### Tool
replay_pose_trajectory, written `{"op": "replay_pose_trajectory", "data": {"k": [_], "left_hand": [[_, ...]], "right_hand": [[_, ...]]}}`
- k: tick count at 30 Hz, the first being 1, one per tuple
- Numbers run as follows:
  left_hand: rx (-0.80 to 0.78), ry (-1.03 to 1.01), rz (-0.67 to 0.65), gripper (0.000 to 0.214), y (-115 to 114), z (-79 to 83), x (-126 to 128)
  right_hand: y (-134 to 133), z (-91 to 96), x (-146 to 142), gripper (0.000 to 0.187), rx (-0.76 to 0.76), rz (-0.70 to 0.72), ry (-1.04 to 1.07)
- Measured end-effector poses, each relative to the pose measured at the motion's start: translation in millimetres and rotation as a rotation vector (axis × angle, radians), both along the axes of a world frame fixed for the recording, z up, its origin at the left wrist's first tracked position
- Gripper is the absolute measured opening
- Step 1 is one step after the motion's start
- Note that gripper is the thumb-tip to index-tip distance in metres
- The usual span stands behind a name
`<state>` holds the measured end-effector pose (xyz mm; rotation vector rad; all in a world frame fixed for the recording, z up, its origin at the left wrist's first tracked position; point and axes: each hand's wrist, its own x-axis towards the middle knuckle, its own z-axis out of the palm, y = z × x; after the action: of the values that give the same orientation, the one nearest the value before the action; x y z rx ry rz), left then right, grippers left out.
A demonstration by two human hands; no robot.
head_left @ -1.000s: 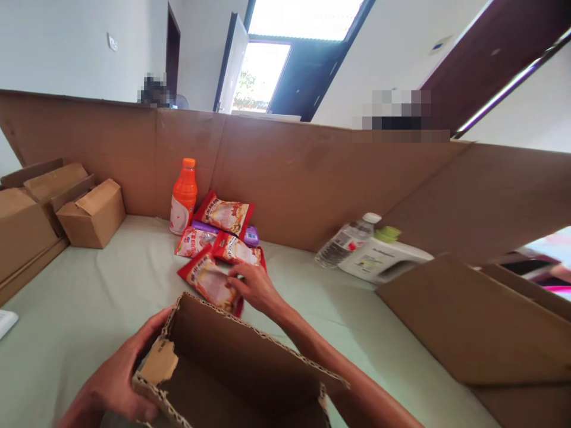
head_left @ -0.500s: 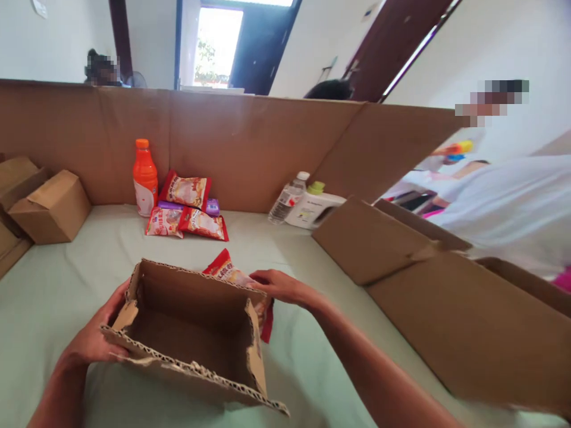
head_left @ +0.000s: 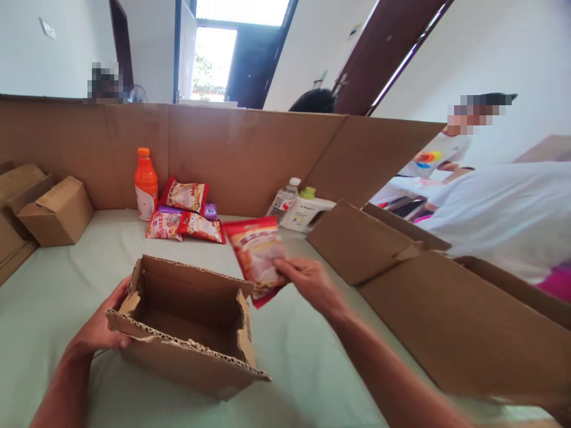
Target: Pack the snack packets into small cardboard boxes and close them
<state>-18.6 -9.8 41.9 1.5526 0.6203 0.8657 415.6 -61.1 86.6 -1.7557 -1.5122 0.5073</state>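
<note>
My left hand (head_left: 104, 321) grips the left end of an open cardboard box (head_left: 191, 356), thumb on the near side and fingers partly hidden behind it. The box has ragged cut edges, and its visible inside holds nothing. Just beyond the box's right end, my right hand (head_left: 307, 282) pinches the edge of a red snack packet (head_left: 259, 252), held up off the cloth and slightly blurred. Farther back lie more snack packets (head_left: 185, 195) in red and pink, with a purple package (head_left: 210, 210) partly under them. An orange-capped bottle (head_left: 146, 184) stands beside that pile.
A clear bottle (head_left: 284, 196) leans near a white jug with a green cap (head_left: 306, 211). Large cardboard boxes (head_left: 459, 321) line the right, smaller boxes (head_left: 57, 211) the left. A cardboard wall (head_left: 232, 154) closes off the back. Other people are beyond it and at right.
My right hand has lifted the red snack packet from behind the box, up and to the right. The box's near side has tipped, showing more of its front. My left hand keeps its hold.
</note>
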Motion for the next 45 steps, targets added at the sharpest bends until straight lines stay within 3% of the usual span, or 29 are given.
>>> {"op": "replay_pose_trajectory", "data": {"k": [3,6,9,12,15,18,24,30,37,45], "left_hand": [[0.015,-0.021,0.004,0.131,-1.8,0.8,2.7],[0.021,-0.048,-0.006,0.128,-3.7,0.9,6.2],[0.014,-0.076,-0.033,0.124,-4.8,1.6,9.4],[0.018,-0.100,-0.048,0.122,-4.7,1.2,10.8],[0.031,-0.086,-0.025,0.125,-3.7,-2.2,9.9],[0.037,-0.069,-0.019,0.126,-3.3,-6.8,8.4],[0.031,-0.061,-0.036,0.126,-3.4,-10.1,7.6],[0.050,-0.052,-0.056,0.125,-2.5,-13.7,6.0],[0.027,-0.033,-0.093,0.131,-4.8,-16.7,6.9],[0.040,0.058,-0.122,0.133,-9.0,-11.0,11.0]], "right_hand": [[-14.3,33.4,-7.9,0.047,0.299,-0.180,0.184],[-23.9,60.9,-38.1,0.055,0.543,-0.275,0.337],[-26.0,74.1,-79.3,0.058,0.583,-0.147,0.246],[-22.3,75.6,-110.1,0.049,0.583,0.192,-0.013],[-18.7,72.5,-119.6,0.038,0.499,0.539,-0.320],[-18.3,71.0,-113.6,0.034,0.314,0.719,-0.517],[-11.3,72.9,-104.3,0.034,-0.029,0.860,-0.685],[3.9,79.0,-123.0,0.023,-0.324,0.890,-0.885],[5.3,74.0,-162.2,0.016,-0.359,1.012,-1.191],[3.2,59.9,-173.5,0.021,-0.300,1.063,-1.247]]}}
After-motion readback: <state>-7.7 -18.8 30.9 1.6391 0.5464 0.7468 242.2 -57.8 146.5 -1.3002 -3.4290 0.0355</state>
